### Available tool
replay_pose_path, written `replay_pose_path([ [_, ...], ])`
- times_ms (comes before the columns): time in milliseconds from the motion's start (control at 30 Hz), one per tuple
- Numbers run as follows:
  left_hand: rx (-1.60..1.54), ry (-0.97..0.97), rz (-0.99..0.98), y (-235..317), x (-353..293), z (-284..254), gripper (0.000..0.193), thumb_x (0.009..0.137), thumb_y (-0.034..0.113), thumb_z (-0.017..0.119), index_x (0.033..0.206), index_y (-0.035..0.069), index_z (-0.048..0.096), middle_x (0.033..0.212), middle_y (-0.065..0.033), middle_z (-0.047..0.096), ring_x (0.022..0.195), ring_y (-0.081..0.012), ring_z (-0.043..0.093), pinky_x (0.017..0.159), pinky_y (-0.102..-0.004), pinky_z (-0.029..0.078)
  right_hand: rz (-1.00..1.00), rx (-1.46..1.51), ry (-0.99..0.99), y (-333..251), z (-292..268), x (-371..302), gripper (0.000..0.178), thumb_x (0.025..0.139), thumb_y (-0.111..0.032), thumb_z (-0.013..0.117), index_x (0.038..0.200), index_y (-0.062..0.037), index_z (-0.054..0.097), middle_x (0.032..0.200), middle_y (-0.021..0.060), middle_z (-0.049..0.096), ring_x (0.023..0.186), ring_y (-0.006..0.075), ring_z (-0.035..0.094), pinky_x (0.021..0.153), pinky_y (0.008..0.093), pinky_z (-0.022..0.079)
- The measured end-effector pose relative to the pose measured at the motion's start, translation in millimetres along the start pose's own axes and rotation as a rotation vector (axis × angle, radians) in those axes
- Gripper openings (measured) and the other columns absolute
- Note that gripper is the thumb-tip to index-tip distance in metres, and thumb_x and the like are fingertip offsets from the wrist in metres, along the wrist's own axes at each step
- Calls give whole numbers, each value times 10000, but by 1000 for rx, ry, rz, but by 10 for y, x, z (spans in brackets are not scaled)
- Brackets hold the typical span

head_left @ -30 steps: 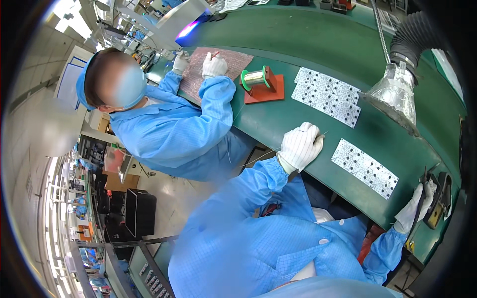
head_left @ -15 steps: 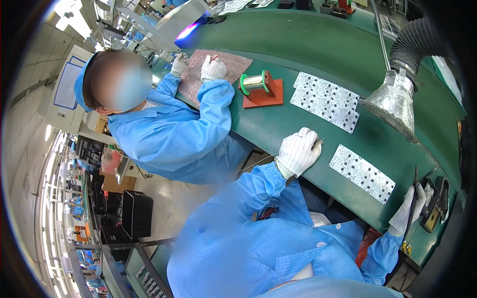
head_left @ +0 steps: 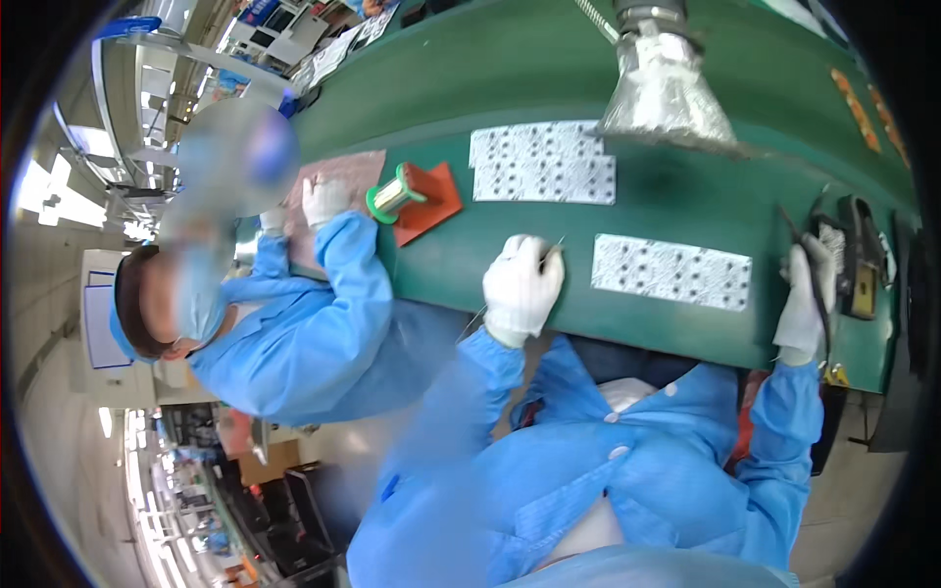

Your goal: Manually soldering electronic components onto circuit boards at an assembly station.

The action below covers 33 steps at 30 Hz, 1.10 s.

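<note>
My left hand (head_left: pixel 524 286), in a white glove, rests at the near edge of the green bench (head_left: pixel 441 265). Its fingers pinch a thin solder wire (head_left: pixel 561 241), whose end sticks out past the fingertips. To its right lies a white circuit board panel (head_left: pixel 671 271) with rows of small dark parts. Beyond that panel's far end, my gloved right hand (head_left: pixel 806 299) is closed around a slim dark soldering iron (head_left: pixel 819 294), its thin end pointing away from me. Just right of this hand sits a black iron stand (head_left: pixel 861 245) with a yellow part.
A larger white board panel (head_left: pixel 544 165) lies farther back. Left of it, a green-ended wire spool (head_left: pixel 395 196) sits on a red stand (head_left: pixel 436 201). A foil-wrapped extraction hood (head_left: pixel 667 88) hangs over the bench. At left, a co-worker in blue (head_left: pixel 294 333) has gloved hands on pink wrap (head_left: pixel 358 174).
My view has turned, so the bench and boards appear rotated and shifted left. The soldering iron's end now points more toward the boards. Both hands keep their holds.
</note>
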State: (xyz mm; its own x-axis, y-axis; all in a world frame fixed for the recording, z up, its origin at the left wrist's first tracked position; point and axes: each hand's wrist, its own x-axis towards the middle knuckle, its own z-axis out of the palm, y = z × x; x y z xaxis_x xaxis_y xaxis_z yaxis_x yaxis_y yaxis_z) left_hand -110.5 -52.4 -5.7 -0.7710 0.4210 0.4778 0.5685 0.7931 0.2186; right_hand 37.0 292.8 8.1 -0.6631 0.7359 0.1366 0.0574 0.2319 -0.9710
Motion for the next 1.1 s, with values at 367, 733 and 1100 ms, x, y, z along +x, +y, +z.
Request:
replay_pose_path([
  [367,-114,-32,-111,126,-87,-62,188,835,260,663,824,84,600,822,-118,587,663,-297,636,585,-432,516,-111,-11,99,244,-225,-152,419,980,-221,591,1322,13,535,1447,118,428,1200,239,537,923,336,512],
  [733,-141,69,-26,114,-52,-1,157,815,237,664,850,94,610,804,-123,577,680,-304,625,566,-411,517,-124,-31,58,24,-158,-119,377,994,-206,545,1252,68,545,1385,165,447,1172,259,536,887,351,527],
  [1100,-124,-17,-59,79,18,-31,228,877,300,583,829,79,609,834,-137,623,716,-300,667,620,-410,553,-160,-112,136,36,-210,-145,343,1012,-197,516,1264,31,559,1282,134,555,1056,235,620,835,333,549],
])
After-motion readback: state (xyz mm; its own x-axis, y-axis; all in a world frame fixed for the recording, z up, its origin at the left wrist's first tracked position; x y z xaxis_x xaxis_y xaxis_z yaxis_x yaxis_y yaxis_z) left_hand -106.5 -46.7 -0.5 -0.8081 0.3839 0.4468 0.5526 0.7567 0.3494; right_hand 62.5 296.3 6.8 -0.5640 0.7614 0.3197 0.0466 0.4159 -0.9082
